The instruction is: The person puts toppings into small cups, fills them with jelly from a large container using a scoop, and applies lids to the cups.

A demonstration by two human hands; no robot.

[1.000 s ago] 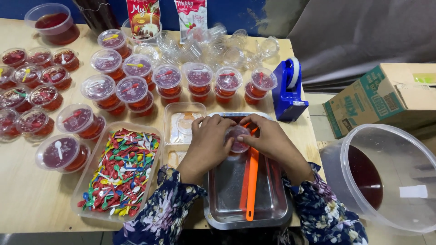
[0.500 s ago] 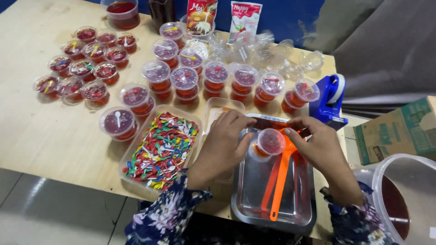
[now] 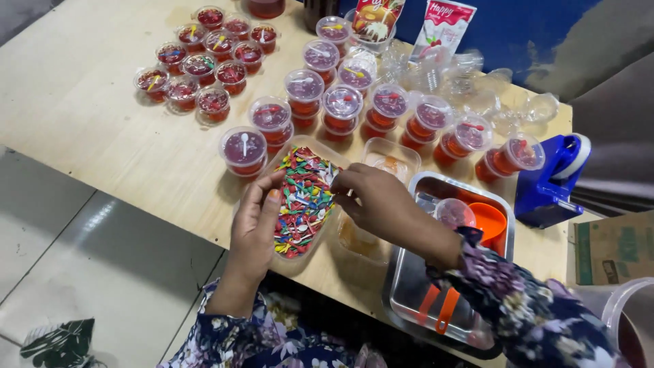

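A clear tray of small coloured plastic spoons (image 3: 300, 197) lies at the table's near edge. My left hand (image 3: 257, 221) rests on its left rim with fingers spread, holding nothing. My right hand (image 3: 378, 204) reaches across over the tray's right side, fingertips pinched at the spoons; whether a spoon is between them I cannot tell. A lidded cup of red jelly (image 3: 455, 212) sits in the metal tray (image 3: 415, 300) to the right, beside an orange ladle (image 3: 487, 221).
Several lidded red jelly cups (image 3: 340, 109) stand in rows across the wooden table (image 3: 88, 116). A blue tape dispenser (image 3: 550, 180) is at the right, empty clear cups (image 3: 477, 95) and packets behind. A cardboard box (image 3: 613, 249) and a large tub (image 3: 630, 320) sit off the right edge.
Both hands left the cup in the metal tray and moved left to the spoon tray. The cup now sits alone in the metal tray. The camera view swung left.
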